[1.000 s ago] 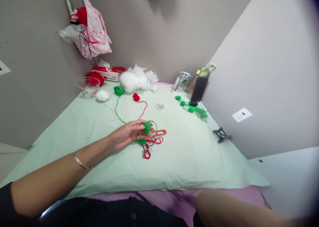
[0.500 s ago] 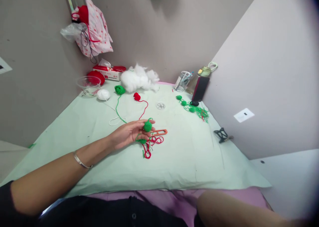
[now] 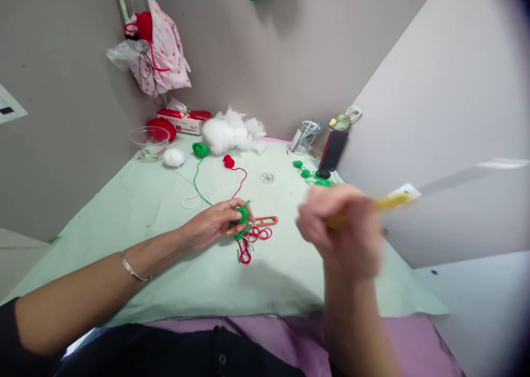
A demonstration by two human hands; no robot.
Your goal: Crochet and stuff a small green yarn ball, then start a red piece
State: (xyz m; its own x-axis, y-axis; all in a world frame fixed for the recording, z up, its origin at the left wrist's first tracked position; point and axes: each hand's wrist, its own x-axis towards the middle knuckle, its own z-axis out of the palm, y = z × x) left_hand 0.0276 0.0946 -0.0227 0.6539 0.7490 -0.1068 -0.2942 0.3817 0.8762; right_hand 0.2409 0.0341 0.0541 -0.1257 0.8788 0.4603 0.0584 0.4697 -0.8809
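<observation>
My left hand point(image 3: 221, 218) is closed around a small green crocheted ball point(image 3: 243, 214), thumb across its front. Beneath and beside those fingers lie orange thread snips point(image 3: 267, 221) and a tangle of red yarn point(image 3: 260, 234), with some green yarn partly hidden by the hand. My right hand point(image 3: 342, 228), smeared by motion, is raised over the right side of the table. Its fingers are wrapped round a yellow crochet hook point(image 3: 391, 201), whose handle sticks out to the right; the hook's tip is not visible.
White stuffing point(image 3: 232, 132), a green yarn ball point(image 3: 201, 149), a white yarn ball point(image 3: 174, 157) and a clear tub point(image 3: 149, 143) stand at the back. A small round clear case point(image 3: 268, 178) lies mid-table. Small green crocheted pieces point(image 3: 305, 174), a phone point(image 3: 333, 150) and a bottle point(image 3: 340, 121) are at right.
My right hand has come up into view from the lower right, holding the yellow crochet hook. My left fingers, more spread before, have closed over the green ball and turned it.
</observation>
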